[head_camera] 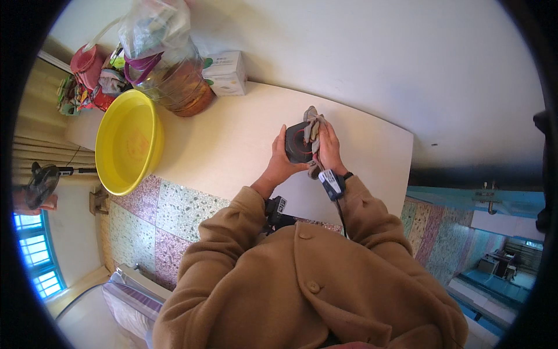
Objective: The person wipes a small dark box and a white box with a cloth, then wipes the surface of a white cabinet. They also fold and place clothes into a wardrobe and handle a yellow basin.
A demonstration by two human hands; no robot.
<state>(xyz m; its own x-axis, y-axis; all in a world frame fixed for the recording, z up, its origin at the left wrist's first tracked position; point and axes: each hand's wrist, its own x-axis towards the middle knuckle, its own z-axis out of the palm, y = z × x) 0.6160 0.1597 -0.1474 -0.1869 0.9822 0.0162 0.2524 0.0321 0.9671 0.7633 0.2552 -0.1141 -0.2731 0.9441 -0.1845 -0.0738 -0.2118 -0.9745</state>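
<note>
Over the pale tabletop (226,135), my left hand (280,159) grips the left side of a black device (296,146) with rounded corners and a red ring on its face. My right hand (330,148) holds a crumpled grey cloth (311,115) against the device's right side. Folds of the cloth cover part of the ring and hang below the device near my left thumb. The fingertips of my right hand are partly hidden by the cloth. A small camera-like unit (332,184) with a cable is strapped at my right wrist; another unit (275,208) sits at my left wrist.
A yellow plastic basin (130,131) stands at the table's left end. Behind it are a large clear jar (174,87), a plastic bag (154,28), a white box (226,74) and a pink bucket (87,67). The wall (348,56) borders the table's far edge.
</note>
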